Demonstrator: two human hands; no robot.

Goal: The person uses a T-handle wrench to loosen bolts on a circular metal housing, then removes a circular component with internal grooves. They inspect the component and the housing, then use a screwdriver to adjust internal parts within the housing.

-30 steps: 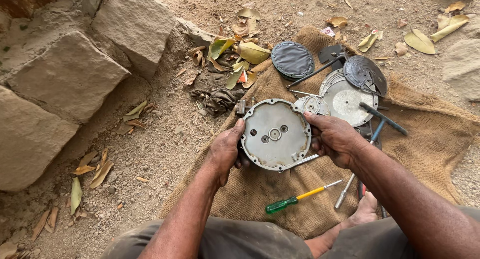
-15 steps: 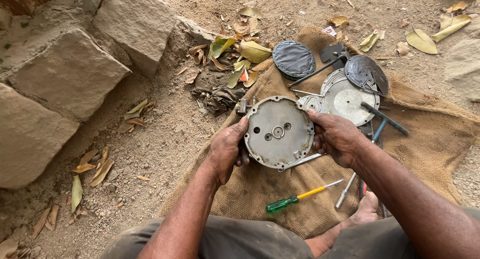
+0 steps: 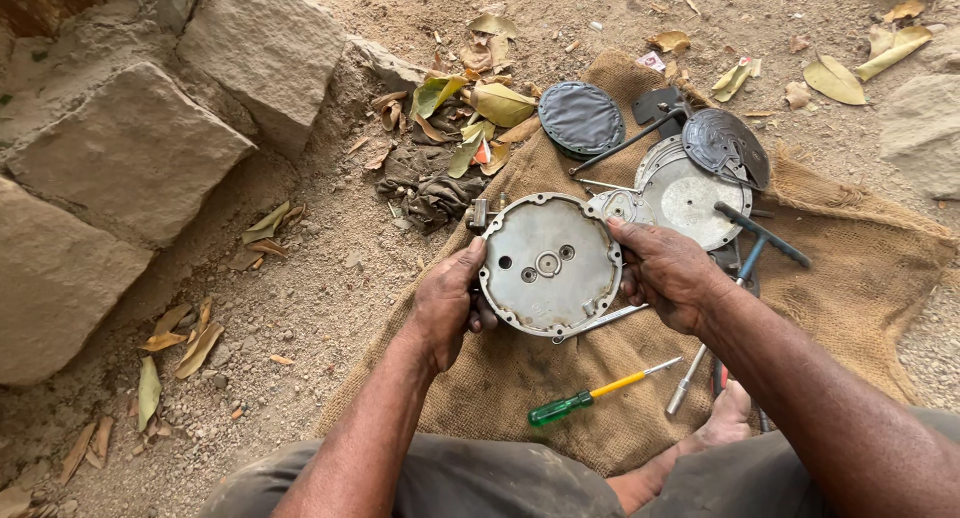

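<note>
round metal housing between both hands

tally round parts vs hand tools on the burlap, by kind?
Round metal housing, held in both hands: 1
Flat round metal plate: 1
Dark round covers: 2
Green-handled screwdriver: 1
T-handle wrench: 1
Total: 6

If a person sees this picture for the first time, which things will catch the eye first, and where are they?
First comes the round grey metal housing in the middle, held at its rims by the left hand and the right hand over a burlap sack spread on sandy ground. Next, the green-handled screwdriver lies on the sack just below the hands. Behind the housing lie a dark round cover and a pale metal disc.
</note>
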